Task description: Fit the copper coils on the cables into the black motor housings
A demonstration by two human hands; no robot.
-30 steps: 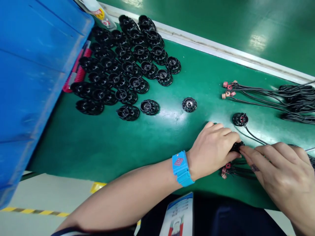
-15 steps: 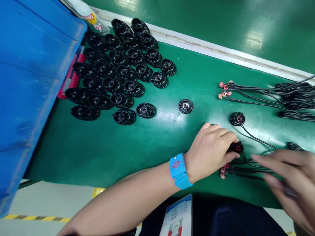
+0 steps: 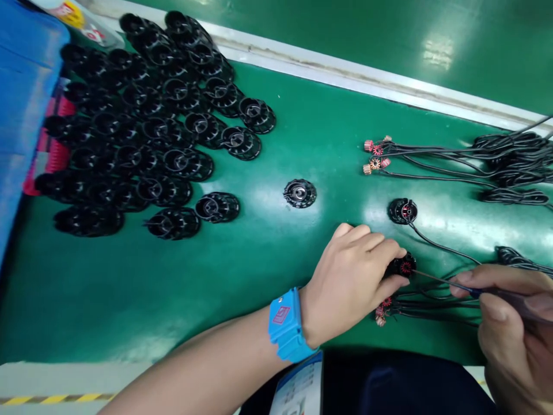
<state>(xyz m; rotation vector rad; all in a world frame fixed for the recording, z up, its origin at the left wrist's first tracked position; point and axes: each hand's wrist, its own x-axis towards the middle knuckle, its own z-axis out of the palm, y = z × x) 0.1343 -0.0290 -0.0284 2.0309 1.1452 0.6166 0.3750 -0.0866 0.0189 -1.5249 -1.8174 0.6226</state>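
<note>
**Black housing pinned under the left hand, thin tool at its red centre**

The left hand (image 3: pixel 352 274) is closed over a small round black plastic housing with a red-and-copper wound core (image 3: pixel 402 267), fingers curled on top and thumb below, pressing it to the green bench mat (image 3: pixel 276 253). The right hand (image 3: pixel 512 323) is pinched shut on a thin dark-handled metal tool (image 3: pixel 458 284), whose fine tip reaches the housing's red centre.

Just below the grip, loose copper-wound cores on black leads (image 3: pixel 384 308) lie touching the left hand's heel, their wires running under the tool toward the right hand. Just above the grip sits a second black housing with a red core and a trailing black wire (image 3: pixel 402 211). Farther up, two more wired cores (image 3: pixel 375 157) lead to coiled black cables (image 3: pixel 514 164).

Up and left of the grip, one empty black slotted housing (image 3: pixel 299 193) lies alone; well beyond it, a crowded spread of black housings (image 3: pixel 142 127) meets a blue plastic crate (image 3: pixel 21 86). A blue wrist strap (image 3: pixel 285 325) circles the left wrist.
</note>
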